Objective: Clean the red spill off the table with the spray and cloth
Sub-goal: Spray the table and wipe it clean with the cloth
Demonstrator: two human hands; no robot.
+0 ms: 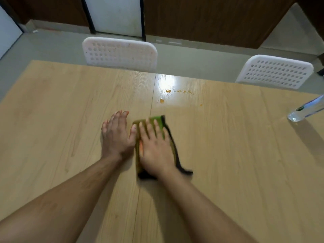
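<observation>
The left hand [117, 135] is laid flat on the wooden table [236, 163], with the fingers straight and close together; nothing is held by it. Just beside it, to the right, the green cloth [158, 122] with a dark edge is pressed onto the table by the right hand [155, 146], whose fingers are spread straight over it. The cloth is blurred. Beyond the cloth, near the far edge, orange-red drops of the spill [168, 91] are seen on a shiny part of the table, apart from the cloth. At the far right edge a clear bottle [306, 110] is seen. Two white chairs [120, 53] are placed behind the table.
</observation>
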